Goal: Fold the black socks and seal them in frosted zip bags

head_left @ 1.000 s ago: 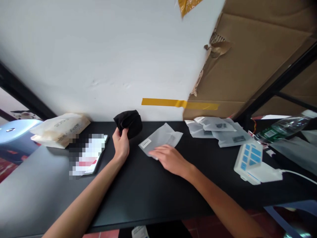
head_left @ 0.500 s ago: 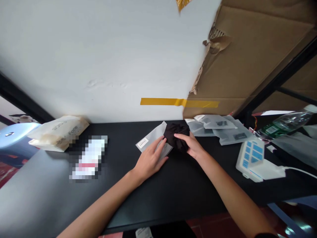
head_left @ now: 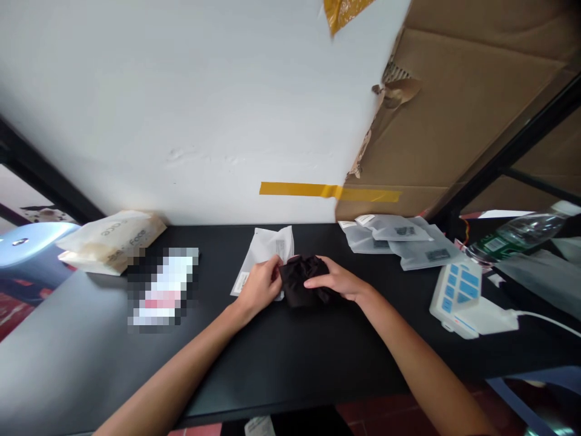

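Note:
A bunched dark cloth item (head_left: 302,281) rests at the middle of the black table, with my right hand (head_left: 338,278) gripping it from the right, thumb on top. My left hand (head_left: 263,283) is closed at the edge of a frosted plastic bag (head_left: 258,248), its fingers pinched together close to the cloth's left side. The bag lies on the table under and behind my left hand and carries a small white label. The cloth covers part of the bag's right side.
Frosted bags (head_left: 422,245) lie at the back right, near a white power strip (head_left: 458,293) and a plastic bottle (head_left: 521,233). On the left are a paper bag (head_left: 113,239) and a blurred-out flat object (head_left: 167,284). A white panel (head_left: 227,109) stands behind the table.
The dark cloth has moved left and nearer in my right hand. The bag beside it has shifted left and turned. My left hand's fingers have gone from spread to pinched.

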{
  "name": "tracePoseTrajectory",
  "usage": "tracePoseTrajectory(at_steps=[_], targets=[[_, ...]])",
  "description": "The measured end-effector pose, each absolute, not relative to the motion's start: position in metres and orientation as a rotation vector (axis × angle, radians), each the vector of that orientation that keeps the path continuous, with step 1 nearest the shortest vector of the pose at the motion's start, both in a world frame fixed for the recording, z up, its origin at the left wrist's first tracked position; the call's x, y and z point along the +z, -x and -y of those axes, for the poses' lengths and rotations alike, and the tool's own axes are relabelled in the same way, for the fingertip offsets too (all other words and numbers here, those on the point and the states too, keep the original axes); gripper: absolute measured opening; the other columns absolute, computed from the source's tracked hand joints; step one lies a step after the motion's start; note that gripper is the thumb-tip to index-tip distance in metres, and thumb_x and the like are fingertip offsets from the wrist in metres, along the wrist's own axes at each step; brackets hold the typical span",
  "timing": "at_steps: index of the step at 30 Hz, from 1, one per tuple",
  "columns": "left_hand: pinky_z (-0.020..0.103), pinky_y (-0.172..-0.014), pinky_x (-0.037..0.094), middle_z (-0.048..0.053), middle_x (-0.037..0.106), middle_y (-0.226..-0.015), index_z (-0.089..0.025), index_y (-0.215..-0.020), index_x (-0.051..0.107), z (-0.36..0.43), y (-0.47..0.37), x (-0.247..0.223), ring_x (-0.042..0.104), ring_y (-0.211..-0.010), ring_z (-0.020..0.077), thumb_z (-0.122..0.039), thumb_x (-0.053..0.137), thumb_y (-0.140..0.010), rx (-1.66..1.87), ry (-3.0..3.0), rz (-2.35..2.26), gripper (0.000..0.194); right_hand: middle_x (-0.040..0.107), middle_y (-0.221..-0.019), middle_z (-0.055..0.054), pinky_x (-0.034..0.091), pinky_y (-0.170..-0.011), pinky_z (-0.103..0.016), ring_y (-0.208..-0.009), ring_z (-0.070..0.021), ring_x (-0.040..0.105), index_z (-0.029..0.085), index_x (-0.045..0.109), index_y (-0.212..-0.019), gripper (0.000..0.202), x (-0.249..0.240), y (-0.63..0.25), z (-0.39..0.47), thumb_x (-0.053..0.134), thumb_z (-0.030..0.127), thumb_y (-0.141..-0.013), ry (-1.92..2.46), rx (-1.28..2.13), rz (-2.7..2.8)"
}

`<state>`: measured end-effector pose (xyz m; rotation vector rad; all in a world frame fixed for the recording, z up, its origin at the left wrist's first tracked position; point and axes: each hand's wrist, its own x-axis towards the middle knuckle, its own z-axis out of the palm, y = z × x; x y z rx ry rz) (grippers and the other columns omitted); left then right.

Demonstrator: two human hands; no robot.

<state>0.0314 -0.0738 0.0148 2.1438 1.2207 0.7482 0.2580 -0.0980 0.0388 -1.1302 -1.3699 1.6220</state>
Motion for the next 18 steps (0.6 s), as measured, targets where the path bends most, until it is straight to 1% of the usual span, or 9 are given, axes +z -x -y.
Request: tracePoseTrajectory(at_steps=[3,5,7,9,11,13,15,18], targets=[[0.026,-0.059,0.042,0.000,0.059,-0.068,-0.022,-0.086,0.050,0.077,-0.032,0.017,0.055,-0.058,0.0151,-0.028,0.044,-0.096,0.831,-2.188,-1.234,0.013,0.077,-0.094,0.000,0.057,-0.089,-0.037,-0.091,-0.0221,0.072,0.023,0.074,-0.098,0.039,0.033,-0.253,0.094,0.084,0.021,-0.060,1.205,1.572,1.210],[0.027,-0.061,0.044,0.002,0.060,-0.073,-0.022,-0.087,0.050,0.080,-0.033,0.018,0.056,-0.061,0.0160,-0.030,0.041,-0.099,0.805,-2.331,-1.215,0.017,0.077,-0.090,-0.001,0.059,-0.081,-0.036,-0.084,-0.0223,0.072,0.022,0.074,-0.096,0.036,0.028,-0.248,0.091,0.084,0.026,-0.062,1.199,1.471,1.059],[0.030,-0.066,0.049,0.006,0.062,-0.083,-0.022,-0.090,0.052,0.083,-0.034,0.019,0.061,-0.071,0.0192,-0.029,0.040,-0.100,0.794,-2.498,-1.182,0.017,0.076,-0.090,-0.002,0.058,-0.078,-0.035,-0.082,-0.0224,0.072,0.021,0.073,-0.097,0.036,0.024,-0.241,0.090,0.084,0.032,-0.065,1.189,1.334,0.910],[0.034,-0.074,0.053,0.010,0.063,-0.097,-0.021,-0.096,0.054,0.085,-0.035,0.019,0.064,-0.087,0.0232,-0.026,0.041,-0.099,0.847,-2.608,-1.132,0.015,0.076,-0.092,-0.002,0.057,-0.080,-0.034,-0.085,-0.0224,0.071,0.020,0.072,-0.097,0.037,0.023,-0.237,0.091,0.084,0.034,-0.065,1.190,1.271,0.873],[0.036,-0.082,0.055,0.013,0.061,-0.111,-0.021,-0.101,0.054,0.086,-0.035,0.017,0.064,-0.099,0.0247,-0.023,0.042,-0.098,0.943,-2.641,-1.091,0.013,0.076,-0.092,-0.002,0.056,-0.082,-0.034,-0.089,-0.0225,0.071,0.020,0.073,-0.096,0.035,0.025,-0.237,0.092,0.085,0.032,-0.065,1.203,1.339,0.960],[0.038,-0.086,0.055,0.015,0.058,-0.121,-0.020,-0.102,0.054,0.087,-0.035,0.016,0.063,-0.102,0.0242,-0.021,0.044,-0.098,1.025,-2.660,-1.076,0.011,0.076,-0.091,-0.001,0.056,-0.083,-0.033,-0.089,-0.0225,0.071,0.020,0.073,-0.095,0.032,0.030,-0.242,0.094,0.084,0.029,-0.065,1.227,1.480,1.068],[0.038,-0.084,0.056,0.015,0.057,-0.123,-0.019,-0.102,0.053,0.088,-0.035,0.016,0.063,-0.099,0.0237,-0.020,0.047,-0.098,1.100,-2.702,-1.060,0.008,0.077,-0.092,-0.002,0.056,-0.083,-0.032,-0.090,-0.0215,0.072,0.021,0.074,-0.097,0.032,0.034,-0.246,0.094,0.084,0.026,-0.067,1.248,1.619,1.119],[0.037,-0.081,0.056,0.013,0.059,-0.114,-0.019,-0.104,0.054,0.090,-0.036,0.018,0.062,-0.097,0.0232,-0.018,0.049,-0.098,1.172,-2.772,-0.950,0.007,0.077,-0.092,-0.002,0.057,-0.080,-0.028,-0.087,-0.0192,0.073,0.021,0.073,-0.103,0.034,0.036,-0.250,0.093,0.084,0.025,-0.070,1.234,1.789,1.038]])
